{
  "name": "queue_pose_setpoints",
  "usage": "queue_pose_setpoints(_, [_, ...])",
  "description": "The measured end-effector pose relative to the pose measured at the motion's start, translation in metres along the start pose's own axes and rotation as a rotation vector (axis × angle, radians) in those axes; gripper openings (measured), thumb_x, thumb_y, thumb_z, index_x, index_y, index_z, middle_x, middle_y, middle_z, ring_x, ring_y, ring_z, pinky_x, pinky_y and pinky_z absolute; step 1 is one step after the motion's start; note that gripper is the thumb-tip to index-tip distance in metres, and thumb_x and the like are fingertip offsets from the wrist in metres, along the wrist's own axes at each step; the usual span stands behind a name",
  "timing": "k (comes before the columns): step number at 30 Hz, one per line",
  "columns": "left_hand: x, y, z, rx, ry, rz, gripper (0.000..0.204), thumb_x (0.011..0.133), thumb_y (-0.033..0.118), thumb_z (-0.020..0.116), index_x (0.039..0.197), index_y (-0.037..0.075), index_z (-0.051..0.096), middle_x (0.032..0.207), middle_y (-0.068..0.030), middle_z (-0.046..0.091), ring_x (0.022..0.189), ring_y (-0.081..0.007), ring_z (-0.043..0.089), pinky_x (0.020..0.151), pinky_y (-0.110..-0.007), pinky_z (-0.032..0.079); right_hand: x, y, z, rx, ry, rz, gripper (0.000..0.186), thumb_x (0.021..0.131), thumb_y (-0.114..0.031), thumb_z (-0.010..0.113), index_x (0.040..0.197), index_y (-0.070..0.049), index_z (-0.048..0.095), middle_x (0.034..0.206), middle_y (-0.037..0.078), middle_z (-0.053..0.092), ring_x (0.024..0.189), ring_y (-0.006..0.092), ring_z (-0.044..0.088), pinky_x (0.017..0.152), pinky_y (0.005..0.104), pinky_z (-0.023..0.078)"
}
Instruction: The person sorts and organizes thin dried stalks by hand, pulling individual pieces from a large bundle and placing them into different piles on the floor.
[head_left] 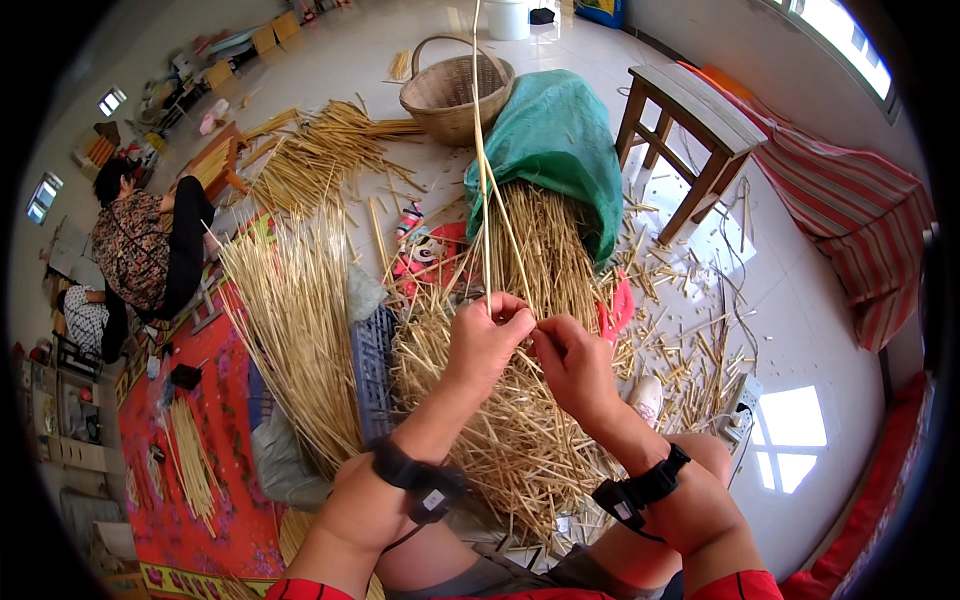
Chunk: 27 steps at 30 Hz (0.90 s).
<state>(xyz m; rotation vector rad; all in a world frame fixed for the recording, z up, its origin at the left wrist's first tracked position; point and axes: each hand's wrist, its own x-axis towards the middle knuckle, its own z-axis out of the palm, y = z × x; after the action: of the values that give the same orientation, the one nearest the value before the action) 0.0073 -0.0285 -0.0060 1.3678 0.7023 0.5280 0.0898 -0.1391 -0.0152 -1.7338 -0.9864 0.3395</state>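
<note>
In the middle of the head view my left hand point(486, 337) is closed in a pinch around straw stalks point(484, 165), which rise upright past the basket. Close beside it, my right hand point(574, 366) is also closed, its fingertips meeting the lower end of a stalk that slants down from the same pair. The fingers hide exactly where the stalks end. Below both hands lies a large heap of loose straw pieces point(490, 430). Just beyond them, a bundle of straw point(545, 245) sticks out of a green woven sack point(548, 125).
A wicker basket point(440, 90) and a wooden stool point(700, 110) stand beyond. Long pale stalks point(295, 330) lie by a blue crate point(373, 350) on my left, near a red floral mat point(200, 385). A person point(140, 235) sits at the far left. Cut bits point(690, 370) litter the floor.
</note>
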Motion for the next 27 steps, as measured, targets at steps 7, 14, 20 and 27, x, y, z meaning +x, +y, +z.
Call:
queue_pose_setpoints(7, [0.000,-0.003,0.003,-0.019,0.013,-0.009,0.004,0.077,0.003,0.058,0.080,0.000,0.059,0.073,0.0002,0.058,0.067,-0.0052,0.051,0.061,-0.019,0.041,-0.003,0.000,0.001,-0.017,-0.013,-0.029,0.010,0.084,-0.009,0.059,0.092,-0.002,0.058,0.067,0.014,0.063,0.060,0.0275,0.064,0.055,0.0332,0.050])
queue_pose_setpoints(14, [0.001,-0.002,0.001,-0.126,0.008,-0.024,0.004,0.075,0.003,0.060,0.077,0.001,0.059,0.069,0.0006,0.058,0.062,-0.0045,0.050,0.056,-0.020,0.042,-0.003,0.000,0.003,0.188,-0.105,0.091,0.009,0.089,-0.007,0.054,0.093,0.001,0.056,0.069,0.010,0.064,0.061,0.0144,0.062,0.055,0.0273,0.048])
queue_pose_setpoints(20, [-0.002,0.008,0.001,-0.153,-0.004,-0.033,0.004,0.078,0.005,0.060,0.077,0.001,0.059,0.068,-0.0005,0.058,0.056,-0.0061,0.051,0.051,-0.021,0.044,0.003,0.000,0.003,0.562,-0.212,0.249,0.010,0.092,-0.007,0.050,0.095,0.001,0.053,0.072,0.004,0.061,0.062,0.0067,0.055,0.055,0.0197,0.045])
queue_pose_setpoints(27, [0.000,0.000,0.004,0.024,0.026,0.110,0.009,0.080,0.008,0.060,0.081,-0.001,0.059,0.067,-0.0013,0.059,0.057,-0.0059,0.054,0.052,-0.021,0.046,0.003,0.000,0.004,0.455,-0.095,0.167,0.008,0.090,-0.005,0.054,0.093,0.002,0.051,0.074,0.005,0.060,0.062,0.0067,0.055,0.055,0.0203,0.046])
